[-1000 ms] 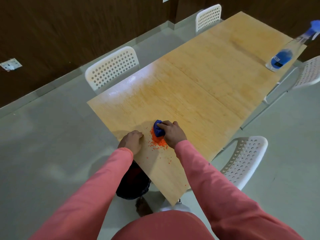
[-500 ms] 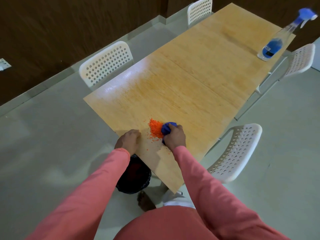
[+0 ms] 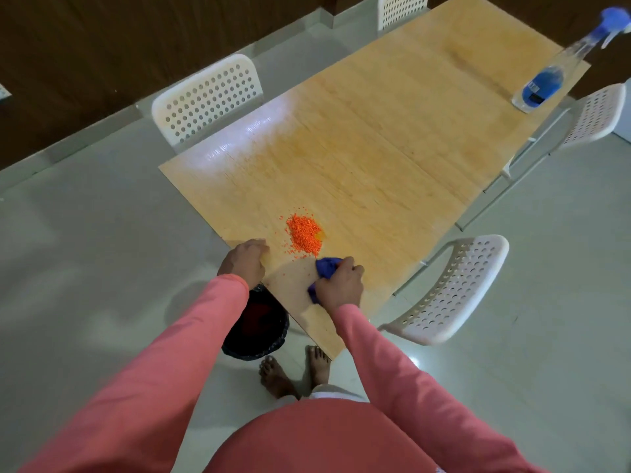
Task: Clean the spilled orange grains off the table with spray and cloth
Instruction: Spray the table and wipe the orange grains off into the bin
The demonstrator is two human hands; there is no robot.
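A heap of orange grains (image 3: pixel 304 233) lies on the wooden table (image 3: pixel 392 138) near its close corner, with loose grains scattered around it. My right hand (image 3: pixel 339 285) grips a bunched blue cloth (image 3: pixel 326 268) on the tabletop, just below and right of the heap. My left hand (image 3: pixel 244 259) rests at the table's left edge, fingers curled over it and holding nothing. A spray bottle (image 3: pixel 560 70) with blue liquid and a blue trigger head stands at the far right edge of the table.
A black bin (image 3: pixel 257 327) sits on the floor under the table's near corner, below my left hand. White perforated chairs stand around the table: left (image 3: pixel 208 97), near right (image 3: pixel 454 291), far right (image 3: pixel 596 114). My bare feet (image 3: pixel 293 370) are by the corner.
My right hand has drawn the blue cloth back toward me, off the grains, so the heap is now uncovered. My left hand stays at the table edge.
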